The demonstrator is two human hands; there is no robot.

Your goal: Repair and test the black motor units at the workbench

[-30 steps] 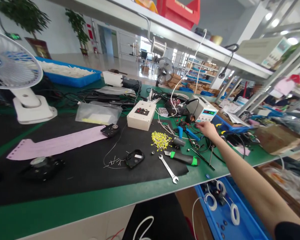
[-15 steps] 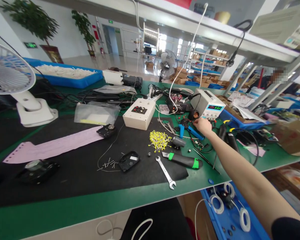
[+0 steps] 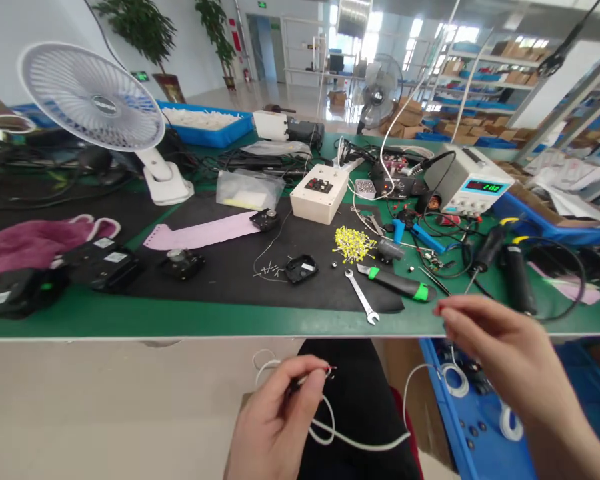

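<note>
My left hand is low in the middle, below the bench edge. Its fingers are pinched on the end of a white cable, whose red-tipped wires stick out past the fingertips. The cable loops rightward over my lap. My right hand hovers in front of the green bench edge, fingers drawn together in a pinch at the left tip. What it pinches is too small to make out. The nearest tools are a green-and-black-handled screwdriver and a wrench on the black mat.
On the bench stand a white fan, a beige control box, a power supply, a pile of yellow components, black-handled tools with cables, and a pink paper strip. A blue bin with cable coils sits below.
My right hand has pulled back from beside the power supply to the front of the bench edge. My left hand has come into view holding the white cable. The view has dropped lower.
</note>
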